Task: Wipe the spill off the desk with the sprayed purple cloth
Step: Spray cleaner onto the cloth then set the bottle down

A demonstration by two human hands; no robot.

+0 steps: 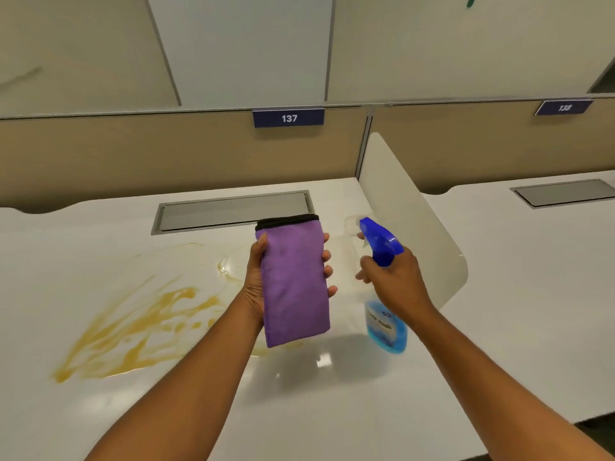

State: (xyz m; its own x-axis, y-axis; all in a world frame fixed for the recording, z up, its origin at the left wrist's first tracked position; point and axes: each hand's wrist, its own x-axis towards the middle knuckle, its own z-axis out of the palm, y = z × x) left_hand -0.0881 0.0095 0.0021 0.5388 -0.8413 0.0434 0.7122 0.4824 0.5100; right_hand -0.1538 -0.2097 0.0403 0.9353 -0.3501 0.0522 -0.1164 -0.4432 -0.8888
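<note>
The left hand (258,287) holds the folded purple cloth (294,284) upright above the desk (332,410), thumb on one long edge, fingers wrapped round the other. The right hand (396,281) grips the neck of a spray bottle (382,287), nozzle toward the cloth. The cloth looks soft, light and limp (best gripped across its folded width). A yellow spill (139,331) streaks the glossy white surface at left; beige partitions numbered 137 (289,118) stand behind.

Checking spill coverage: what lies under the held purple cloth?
Below the purple cloth, white desk and an edge of the yellow spill show; anything directly behind the cloth is hidden.
</note>
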